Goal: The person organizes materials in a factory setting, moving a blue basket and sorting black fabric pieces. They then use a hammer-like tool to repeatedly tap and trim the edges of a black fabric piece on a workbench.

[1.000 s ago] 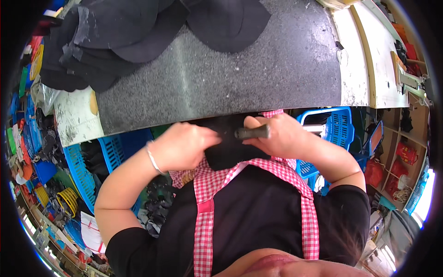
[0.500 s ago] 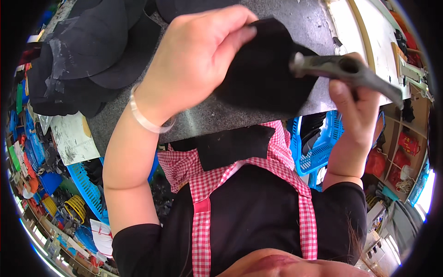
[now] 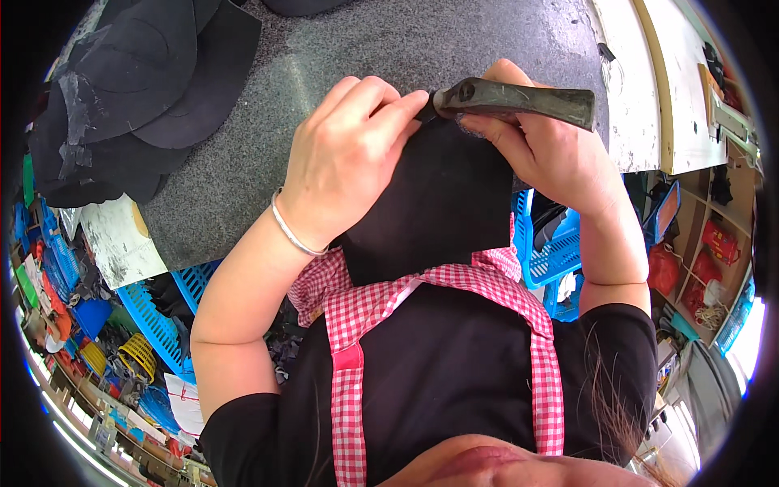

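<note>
A flat black piece of sheet material spans from the bench's front edge down over my apron front. My left hand is closed at its upper left edge, thumb and forefinger pinching it. In my right hand is a hammer with a dark metal head, gripped close below the head. One end of that head rests at or just over the material's top edge, beside my left fingertips. The handle is mostly hidden by my right hand, and the exact contact is too small to tell.
Black curved sheets lie piled at the left of the speckled grey bench. Blue plastic baskets stand below the bench edge on both sides. A white board runs along the right. Shelves stand further right.
The black piece has come down closer to my apron and lies flatter. My right hand has brought the hammer leftward to its top edge, beside my left fingers, which have moved lower.
</note>
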`<state>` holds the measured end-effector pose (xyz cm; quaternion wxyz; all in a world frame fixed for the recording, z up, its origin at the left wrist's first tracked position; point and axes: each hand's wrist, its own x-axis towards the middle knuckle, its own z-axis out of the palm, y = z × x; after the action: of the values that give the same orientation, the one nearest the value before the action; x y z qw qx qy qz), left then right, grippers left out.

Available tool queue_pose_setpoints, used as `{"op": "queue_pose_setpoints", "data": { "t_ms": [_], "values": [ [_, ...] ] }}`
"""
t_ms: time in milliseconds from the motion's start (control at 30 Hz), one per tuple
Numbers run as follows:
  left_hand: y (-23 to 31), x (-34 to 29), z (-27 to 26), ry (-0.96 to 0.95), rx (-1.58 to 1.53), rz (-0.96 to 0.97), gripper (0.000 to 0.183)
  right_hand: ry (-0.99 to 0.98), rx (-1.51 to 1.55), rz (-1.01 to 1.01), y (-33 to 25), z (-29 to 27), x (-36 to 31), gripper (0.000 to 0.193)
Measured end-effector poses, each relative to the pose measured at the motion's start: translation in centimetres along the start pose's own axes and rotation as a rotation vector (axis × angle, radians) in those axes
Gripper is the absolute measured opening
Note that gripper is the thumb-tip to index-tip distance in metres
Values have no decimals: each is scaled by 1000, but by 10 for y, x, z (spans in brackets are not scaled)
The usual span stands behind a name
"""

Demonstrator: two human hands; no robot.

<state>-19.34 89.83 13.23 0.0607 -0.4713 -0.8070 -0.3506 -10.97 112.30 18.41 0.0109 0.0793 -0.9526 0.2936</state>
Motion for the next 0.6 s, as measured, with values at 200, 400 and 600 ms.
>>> {"op": "queue_pose_setpoints", "data": {
  "t_ms": [200,400,600],
  "values": [
    [3,1,0,-12,198,141,28,9,14,-24,1,-5,3,17],
    [7,3,-4,-37,243,134,24,-20,-235,-46,-7,-3,7,17],
    [-3,-4,-20,-54,103,109,15,6,-97,-31,-9,-1,12,19]
  ]
}}
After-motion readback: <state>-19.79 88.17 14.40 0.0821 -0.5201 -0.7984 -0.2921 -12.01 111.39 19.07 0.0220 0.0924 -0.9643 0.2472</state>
